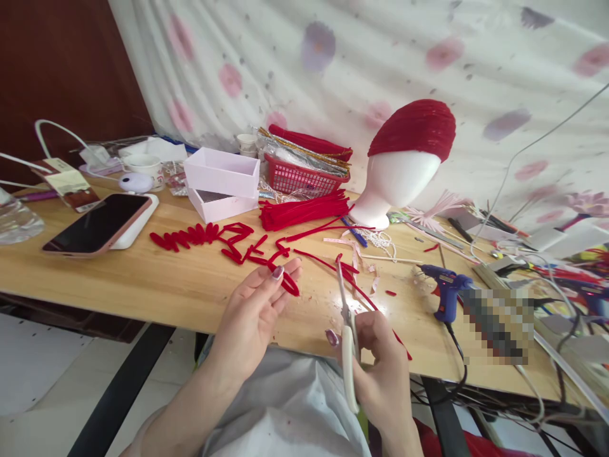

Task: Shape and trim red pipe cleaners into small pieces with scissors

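My left hand [252, 311] pinches a red pipe cleaner bent into a narrow loop [292, 287] between thumb and fingers, above the front of the table. In my right hand [383, 365] is a pair of scissors with white handles [349, 355], blades pointing away from me. Their tips meet a small red bit, and whether they grip it I cannot tell. Beneath the blades a long red pipe cleaner [375, 309] lies slantwise across the wood. Bent red pieces [233, 238] and a row of red loops [183, 237] lie beyond my left hand.
Behind stand a thick red pipe cleaner bundle [304, 211], white boxes [221, 181], a red basket [285, 178] and a white foam head [394, 178] with a red wrapped cap. A phone [98, 222] lies left. On the right, a blue glue gun [446, 289] trails its cord over the edge.
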`<state>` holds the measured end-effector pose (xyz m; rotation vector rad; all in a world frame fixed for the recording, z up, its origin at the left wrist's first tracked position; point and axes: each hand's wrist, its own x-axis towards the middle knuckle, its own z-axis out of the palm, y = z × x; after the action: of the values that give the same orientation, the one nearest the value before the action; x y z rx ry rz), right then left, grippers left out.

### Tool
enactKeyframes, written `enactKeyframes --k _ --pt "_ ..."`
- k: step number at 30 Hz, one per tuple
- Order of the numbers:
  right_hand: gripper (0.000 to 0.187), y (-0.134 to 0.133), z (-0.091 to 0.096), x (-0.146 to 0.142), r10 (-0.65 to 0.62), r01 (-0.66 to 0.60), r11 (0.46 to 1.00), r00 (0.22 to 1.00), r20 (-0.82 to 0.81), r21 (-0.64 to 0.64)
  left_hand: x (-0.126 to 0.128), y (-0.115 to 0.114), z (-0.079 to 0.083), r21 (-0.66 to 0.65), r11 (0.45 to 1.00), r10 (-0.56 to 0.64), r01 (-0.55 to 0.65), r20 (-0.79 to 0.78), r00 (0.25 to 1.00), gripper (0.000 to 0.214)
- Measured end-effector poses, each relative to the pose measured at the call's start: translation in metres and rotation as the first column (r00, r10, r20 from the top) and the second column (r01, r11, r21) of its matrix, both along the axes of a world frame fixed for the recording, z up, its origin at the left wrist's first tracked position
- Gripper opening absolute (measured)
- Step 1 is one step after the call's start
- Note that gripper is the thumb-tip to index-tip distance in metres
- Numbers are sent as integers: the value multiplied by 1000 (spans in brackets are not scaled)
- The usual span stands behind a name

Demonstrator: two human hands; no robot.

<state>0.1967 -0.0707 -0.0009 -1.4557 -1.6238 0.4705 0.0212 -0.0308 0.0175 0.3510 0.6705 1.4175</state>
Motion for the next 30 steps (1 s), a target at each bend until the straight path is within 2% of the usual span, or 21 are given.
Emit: enactKeyframes --k 3,6,8,12,15,17,19,21,22,24,27,29,30 --pt "27 -1 -1 0 -57 51 997 994 96 65 -1 -3 2 1 1000 -31 31 10 999 9" --pt "24 -3 -4 0 -152 91 970 951 271 226 -3 -6 4 8 998 -56 56 5 998 13" --pt "23 -5 -6 0 -177 76 951 928 327 299 -3 -7 6 5 998 -66 66 7 998 14" --pt "21 -5 -6 0 -166 70 952 936 312 296 -3 -8 7 -7 999 -54 54 2 999 16" --pt "23 -5 -4 0 -94 75 986 987 128 146 0 -6 6 -12 1000 -20 19 -26 999 17" --pt "27 -4 -2 -2 -26 24 999 990 -138 -21 1 -4 5 -26 1000 3 -4 -51 999 17" --pt "33 -2 0 -7 13 -90 984 895 -446 -151 3 -4 4 -42 999 17 -20 -67 998 19" --pt "41 1 1 -13 53 -231 956 740 -671 -180 6 -5 2 -43 999 19 -23 -90 996 20" --pt "45 3 1 -16 77 -293 941 675 -734 -170 7 -5 1 -38 999 15 -20 -107 994 21" --pt "47 7 0 -18 139 -390 911 598 -789 -134 9 -6 -1 -30 999 5 -9 -139 990 22" --pt "38 8 -6 -10 239 -522 847 543 -805 -100 10 -6 -2 -23 1000 0 -3 -127 992 21" --pt "41 6 -10 0 278 -596 793 541 -794 -128 8 -4 -1 -20 1000 -9 7 -93 996 20" --pt "43 4 -11 6 287 -616 771 566 -772 -164 6 -3 0 -16 1000 -15 14 -81 997 20"
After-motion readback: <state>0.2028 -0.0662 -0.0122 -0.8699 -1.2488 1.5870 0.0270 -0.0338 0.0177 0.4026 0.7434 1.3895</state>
